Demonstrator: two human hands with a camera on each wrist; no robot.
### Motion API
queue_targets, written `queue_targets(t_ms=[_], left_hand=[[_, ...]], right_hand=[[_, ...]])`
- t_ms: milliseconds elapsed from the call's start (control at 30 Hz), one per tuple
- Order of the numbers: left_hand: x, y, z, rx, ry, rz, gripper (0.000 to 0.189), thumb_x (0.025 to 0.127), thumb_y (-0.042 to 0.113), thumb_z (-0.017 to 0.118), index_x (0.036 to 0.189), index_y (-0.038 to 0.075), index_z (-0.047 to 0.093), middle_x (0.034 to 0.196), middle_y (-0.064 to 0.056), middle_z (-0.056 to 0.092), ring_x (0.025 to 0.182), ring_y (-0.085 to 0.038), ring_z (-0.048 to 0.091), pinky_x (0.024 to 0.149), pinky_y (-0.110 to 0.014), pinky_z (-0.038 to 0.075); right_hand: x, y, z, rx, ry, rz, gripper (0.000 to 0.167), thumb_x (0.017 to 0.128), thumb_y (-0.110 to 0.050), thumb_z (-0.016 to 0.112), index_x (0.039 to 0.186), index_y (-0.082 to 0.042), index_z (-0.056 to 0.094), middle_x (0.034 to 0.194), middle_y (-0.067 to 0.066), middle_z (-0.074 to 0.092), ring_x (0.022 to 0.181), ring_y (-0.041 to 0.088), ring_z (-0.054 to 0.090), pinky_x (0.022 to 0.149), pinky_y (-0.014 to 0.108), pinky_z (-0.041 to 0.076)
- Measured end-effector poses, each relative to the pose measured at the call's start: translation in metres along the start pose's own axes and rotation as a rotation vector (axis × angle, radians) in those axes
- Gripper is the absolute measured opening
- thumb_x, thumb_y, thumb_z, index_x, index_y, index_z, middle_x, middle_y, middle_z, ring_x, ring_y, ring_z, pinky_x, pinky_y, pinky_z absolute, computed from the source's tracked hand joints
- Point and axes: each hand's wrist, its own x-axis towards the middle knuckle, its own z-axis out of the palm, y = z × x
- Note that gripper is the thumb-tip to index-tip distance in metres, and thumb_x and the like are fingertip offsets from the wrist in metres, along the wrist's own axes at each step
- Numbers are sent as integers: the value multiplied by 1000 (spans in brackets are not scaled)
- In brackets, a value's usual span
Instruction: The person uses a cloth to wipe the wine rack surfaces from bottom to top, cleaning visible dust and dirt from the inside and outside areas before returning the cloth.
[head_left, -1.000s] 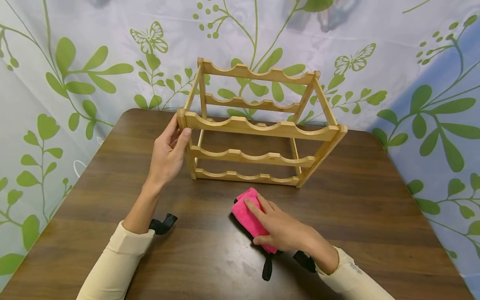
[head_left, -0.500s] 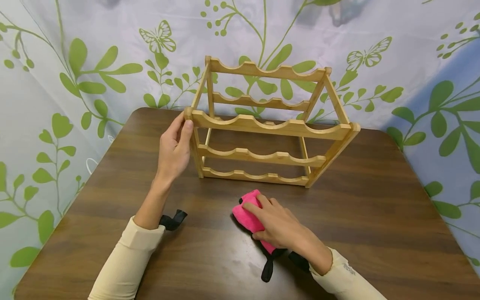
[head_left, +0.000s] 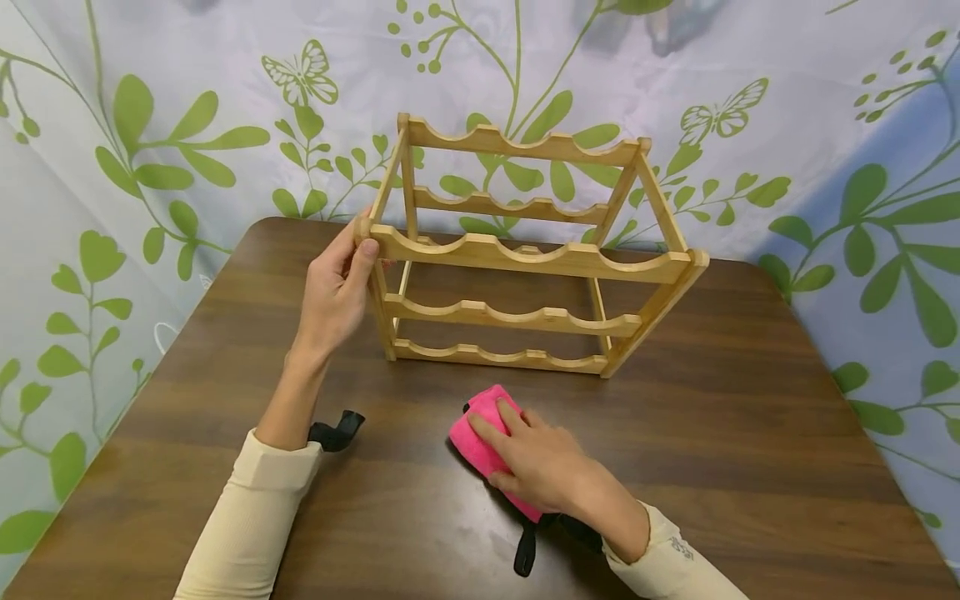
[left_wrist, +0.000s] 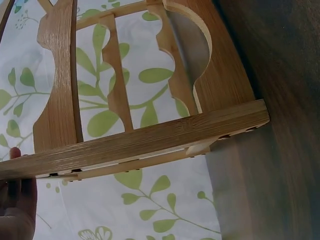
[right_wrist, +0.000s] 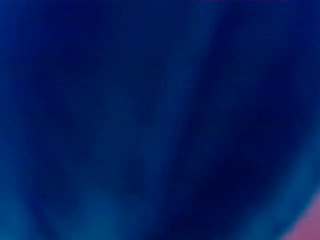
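Note:
The front left post of a light wooden bottle rack (head_left: 480,313) is gripped near its top by my left hand (head_left: 334,296), the thumb on the side facing me. In the left wrist view, part of the left hand (left_wrist: 19,210) shows beside the rack's wooden bar (left_wrist: 150,142). My right hand (head_left: 536,462) rests on a folded pink cloth (head_left: 480,442) on the table, with fingers spread over its top and thumb along its near side. The cloth has a black underside and a black loop. In the right wrist view there is only dark blue blur.
The rack stands on a dark wooden table (head_left: 405,500) toward its back. Behind it hangs a pale curtain (head_left: 225,50) with green leaves and butterflies. A black strap end (head_left: 337,431) hangs at the left wrist.
The cloth has shifted slightly left and toward me with my right hand, and its pink top looks flatter than half a second ago. My left hand stays on the rack.

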Motion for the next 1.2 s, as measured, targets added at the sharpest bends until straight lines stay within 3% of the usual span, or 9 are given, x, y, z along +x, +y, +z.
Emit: queue_targets(t_ms=[133, 333, 433, 600, 667, 767, 967, 1100, 1200], left_hand=[[-1, -3, -1, -3, -3, -5, 40, 105, 15, 49, 145, 14, 50, 105, -11, 66, 85, -22, 67, 71, -25, 53], [-1, 0, -4, 33, -63, -66, 41, 105, 16, 48, 146, 18, 50, 94, -15, 67, 87, -19, 67, 79, -25, 51], [-2, 3, -4, 26, -93, -102, 41, 106, 19, 47, 146, 21, 49, 97, -16, 67, 91, -22, 67, 84, -27, 50], [-2, 2, -7, 1, -125, -106, 39, 108, 21, 42, 146, 20, 49, 102, -19, 68, 93, -17, 67, 86, -27, 51], [-1, 1, -9, -24, -138, -99, 39, 109, 22, 39, 146, 18, 48, 100, -20, 69, 92, -16, 67, 86, -27, 52], [0, 0, -10, -50, -148, -82, 39, 109, 22, 35, 145, 14, 49, 99, -19, 69, 91, -18, 68, 86, -28, 53], [2, -3, -10, -14, -138, -14, 38, 108, 19, 38, 139, 7, 57, 115, -13, 68, 90, -23, 68, 83, -26, 54], [3, -5, -11, 34, -125, 27, 38, 107, 16, 41, 143, 10, 53, 107, -15, 70, 92, -17, 67, 82, -25, 53], [2, -5, -13, 68, -105, 43, 36, 107, 14, 43, 139, 6, 57, 122, -11, 66, 102, -11, 63, 87, -23, 50]], right_hand=[[5, -4, 10, -51, 106, -46, 63, 87, -28, 77, 142, -24, 47, 130, 13, 52, 100, 33, 57, 54, 39, 47], [11, -12, 20, -122, 210, -127, 59, 77, -11, 78, 129, -25, 54, 108, 6, 55, 83, 24, 55, 45, 29, 36], [14, -12, 22, -115, 227, -158, 60, 76, -6, 77, 128, -27, 56, 109, 5, 56, 82, 24, 57, 44, 26, 35], [15, -10, 16, -33, 278, -176, 64, 79, -5, 76, 134, -31, 56, 131, 7, 56, 102, 26, 60, 48, 26, 36], [15, -13, 9, -27, 405, -194, 64, 78, -5, 76, 134, -29, 57, 137, 8, 54, 106, 27, 59, 47, 28, 39], [18, -21, -7, -19, 705, -236, 60, 76, -5, 77, 131, -24, 59, 135, 11, 54, 105, 27, 59, 46, 34, 47], [33, -37, -55, 22, 1280, -293, 53, 78, -7, 74, 127, -11, 56, 130, 23, 52, 108, 36, 57, 69, 48, 58], [48, -46, -80, -53, 1459, -309, 49, 82, -12, 76, 128, -10, 57, 137, 27, 48, 124, 40, 50, 87, 50, 53], [63, -51, -88, -165, 1435, -299, 47, 87, -21, 74, 131, -12, 60, 144, 25, 44, 134, 41, 41, 91, 49, 50]])
